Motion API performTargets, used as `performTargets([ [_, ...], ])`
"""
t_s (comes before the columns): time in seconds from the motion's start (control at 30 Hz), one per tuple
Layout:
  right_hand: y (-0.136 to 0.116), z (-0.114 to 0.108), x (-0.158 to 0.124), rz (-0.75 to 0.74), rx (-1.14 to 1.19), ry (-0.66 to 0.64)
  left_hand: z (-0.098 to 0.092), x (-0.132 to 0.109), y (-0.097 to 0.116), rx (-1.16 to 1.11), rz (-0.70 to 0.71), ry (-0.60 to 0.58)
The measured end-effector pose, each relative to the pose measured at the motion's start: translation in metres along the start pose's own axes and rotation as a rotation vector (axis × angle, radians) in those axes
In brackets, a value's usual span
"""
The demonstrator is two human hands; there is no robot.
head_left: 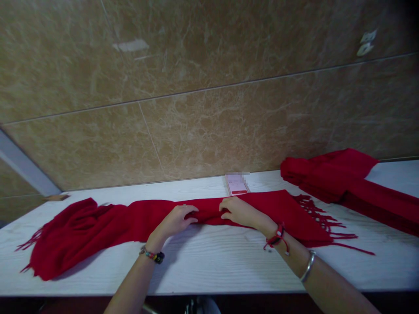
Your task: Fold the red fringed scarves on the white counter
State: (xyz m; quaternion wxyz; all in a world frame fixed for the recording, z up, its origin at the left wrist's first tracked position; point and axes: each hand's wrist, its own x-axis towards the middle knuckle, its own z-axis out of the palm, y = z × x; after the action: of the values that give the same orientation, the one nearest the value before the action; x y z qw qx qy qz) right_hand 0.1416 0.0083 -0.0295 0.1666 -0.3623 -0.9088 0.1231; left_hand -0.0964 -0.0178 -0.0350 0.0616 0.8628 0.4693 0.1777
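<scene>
A long red scarf [98, 226] with fringed ends lies stretched across the white table [209, 266]. Both hands grip it near its middle. My left hand [176, 220], with a beaded bracelet at the wrist, has its fingers curled into a bunched fold of the cloth. Just to the right, my right hand [238, 210] pinches the same fold; it wears a red cord and a silver bangle. The two hands sit close together, nearly touching.
A second red scarf [340, 179] lies heaped at the table's back right. Just behind my right hand, a phone [237, 185] rests by the marble wall [196, 87]. The table's front edge runs along the bottom.
</scene>
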Motion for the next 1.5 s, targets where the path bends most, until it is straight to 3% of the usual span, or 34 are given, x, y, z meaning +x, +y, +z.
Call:
performTargets([
  [0.27, -0.007, 0.007, 0.0, -0.12, 0.008, -0.003, -0.013, -0.007, 0.005, -0.045, -0.031, -0.065],
  [0.47, -0.015, 0.005, -0.002, -0.249, 0.025, -0.006, -0.013, -0.01, 0.007, -0.063, 0.048, -0.157],
  [0.9, -0.015, 0.011, 0.001, -0.155, -0.026, -0.002, 0.003, -0.005, 0.011, -0.159, 0.042, -0.058],
  [1.1, -0.021, 0.017, -0.001, -0.185, 0.009, 0.082, 0.009, -0.01, 0.012, -0.139, 0.005, -0.063],
  [1.27, -0.026, 0.025, 0.003, -0.193, -0.06, 0.039, 0.008, -0.01, 0.013, -0.145, 0.06, -0.054],
  [1.5, -0.028, 0.019, 0.002, -0.131, -0.036, 0.031, 0.001, -0.013, 0.011, -0.144, 0.081, -0.022],
])
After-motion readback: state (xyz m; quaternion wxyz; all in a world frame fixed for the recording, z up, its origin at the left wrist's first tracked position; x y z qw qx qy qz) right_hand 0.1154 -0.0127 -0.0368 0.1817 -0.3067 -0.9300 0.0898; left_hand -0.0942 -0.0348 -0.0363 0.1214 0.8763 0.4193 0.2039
